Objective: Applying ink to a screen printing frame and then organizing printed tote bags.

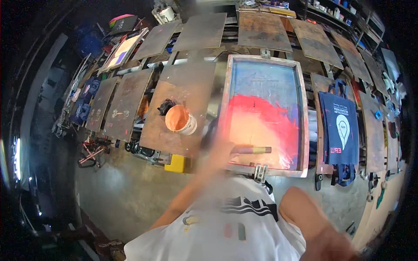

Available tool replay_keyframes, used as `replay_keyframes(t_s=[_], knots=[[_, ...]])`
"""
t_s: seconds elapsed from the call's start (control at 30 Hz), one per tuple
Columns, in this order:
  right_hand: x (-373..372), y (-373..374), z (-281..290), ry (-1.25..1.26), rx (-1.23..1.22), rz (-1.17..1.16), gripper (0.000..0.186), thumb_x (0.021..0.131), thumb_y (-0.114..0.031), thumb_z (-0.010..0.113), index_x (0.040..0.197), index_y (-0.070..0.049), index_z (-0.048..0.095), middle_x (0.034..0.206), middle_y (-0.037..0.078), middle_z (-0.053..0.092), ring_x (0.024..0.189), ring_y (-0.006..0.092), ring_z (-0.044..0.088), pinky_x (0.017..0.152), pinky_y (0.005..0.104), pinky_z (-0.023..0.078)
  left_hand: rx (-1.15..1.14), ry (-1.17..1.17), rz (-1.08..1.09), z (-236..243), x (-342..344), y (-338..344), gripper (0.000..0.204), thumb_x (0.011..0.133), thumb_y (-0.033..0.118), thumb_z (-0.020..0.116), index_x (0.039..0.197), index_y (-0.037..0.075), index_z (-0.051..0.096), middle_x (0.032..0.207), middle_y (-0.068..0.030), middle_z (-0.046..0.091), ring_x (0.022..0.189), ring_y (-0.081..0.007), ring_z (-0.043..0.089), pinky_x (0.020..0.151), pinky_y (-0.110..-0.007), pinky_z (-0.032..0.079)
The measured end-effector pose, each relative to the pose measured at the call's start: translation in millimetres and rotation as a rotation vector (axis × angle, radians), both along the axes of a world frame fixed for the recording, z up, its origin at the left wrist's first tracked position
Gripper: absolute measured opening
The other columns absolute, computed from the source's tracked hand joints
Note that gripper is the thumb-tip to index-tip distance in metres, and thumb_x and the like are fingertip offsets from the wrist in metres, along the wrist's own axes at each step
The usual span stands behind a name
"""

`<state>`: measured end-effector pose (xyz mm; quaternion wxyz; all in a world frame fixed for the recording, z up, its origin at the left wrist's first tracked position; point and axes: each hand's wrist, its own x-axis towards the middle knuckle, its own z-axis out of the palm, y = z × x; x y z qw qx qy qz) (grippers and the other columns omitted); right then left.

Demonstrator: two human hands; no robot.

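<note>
My left hand (221, 148), smeared by motion, is closed on the left end of a wooden-handled squeegee (261, 150). The squeegee lies crosswise over the near part of a screen printing frame (305, 130), where orange and red ink (257, 122) covers the mesh. Bluish mesh shows at the frame's far end. My right arm (300, 209) is bent close to my body at the lower right. A blurred brown shape there may be my right hand (333, 244), but its fingers cannot be made out.
Left of the frame, a tub of orange ink (188, 126) and a crumpled dark rag (166, 106) sit on a brown board (152, 139). A navy tote bag (348, 143) lies on the board to the right. More boards (265, 32) spread around; a yellow container (175, 163) is below.
</note>
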<state>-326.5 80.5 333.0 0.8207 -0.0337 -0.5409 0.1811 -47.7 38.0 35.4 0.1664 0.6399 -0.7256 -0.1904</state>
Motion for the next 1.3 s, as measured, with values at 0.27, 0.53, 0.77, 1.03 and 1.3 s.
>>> replay_keyframes(t_s=[0.27, 0.53, 0.77, 1.03, 1.3], knots=[[53.9, -97.5, -129.2, 0.523, 0.199, -1.824, 0.068, 0.087, -0.078, 0.040, 0.068, -0.014, 0.055, 0.047, -0.002, 0.033, 0.047, 0.0123, 0.031, 0.057, 0.0289, 0.024, 0.079, 0.047, 0.092, 103.3, -27.4, 15.5, 0.031, 0.078, 0.029, 0.074, 0.088, 0.001, 0.065, 0.083, -0.0150, 0.066, 0.084, -0.0356, 0.064, 0.073, -0.044, 0.050], [64.4, -106.2, -145.4, 0.753, 0.489, -1.647, 0.070, 0.098, -0.067, 0.031, 0.056, -0.011, 0.040, 0.044, -0.001, 0.031, 0.045, 0.0099, 0.030, 0.062, 0.0289, 0.028, -0.075, 0.012, 0.007, -16.8, 4.5, 13.8, 0.026, 0.078, 0.023, 0.076, 0.086, 0.002, 0.064, 0.081, -0.0144, 0.066, 0.080, -0.0341, 0.064, 0.072, -0.043, 0.051], [73.9, -97.9, -145.8, 0.839, 0.676, -1.475, 0.067, 0.097, -0.064, 0.039, 0.056, -0.012, 0.037, 0.045, -0.002, 0.030, 0.042, 0.0109, 0.026, 0.054, 0.0255, 0.027, -0.114, -0.020, -0.058, 4.2, 1.6, 10.0, 0.028, 0.079, 0.025, 0.074, 0.090, 0.002, 0.063, 0.082, -0.0142, 0.065, 0.084, -0.0334, 0.063, 0.074, -0.044, 0.050], [82.4, -100.2, -175.9, 1.229, 0.647, -1.350, 0.057, 0.099, -0.056, 0.042, 0.069, -0.009, 0.055, 0.049, -0.002, 0.033, 0.047, 0.0111, 0.026, 0.062, 0.0280, 0.029, 0.005, -0.103, -0.020, -14.0, 10.3, 7.1, 0.031, 0.076, 0.024, 0.075, 0.095, 0.005, 0.061, 0.087, -0.0137, 0.065, 0.088, -0.0331, 0.063, 0.077, -0.044, 0.050], [87.8, -95.3, -183.2, 1.254, -0.078, -1.896, 0.034, 0.089, -0.042, 0.067, 0.086, -0.008, 0.063, 0.074, 0.004, 0.058, 0.065, 0.0173, 0.051, 0.079, 0.0354, 0.042, 0.009, -0.070, -0.023, 7.2, 9.9, 9.5, 0.027, 0.076, 0.021, 0.073, 0.094, 0.006, 0.060, 0.088, -0.0131, 0.066, 0.085, -0.0342, 0.065, 0.072, -0.045, 0.052]])
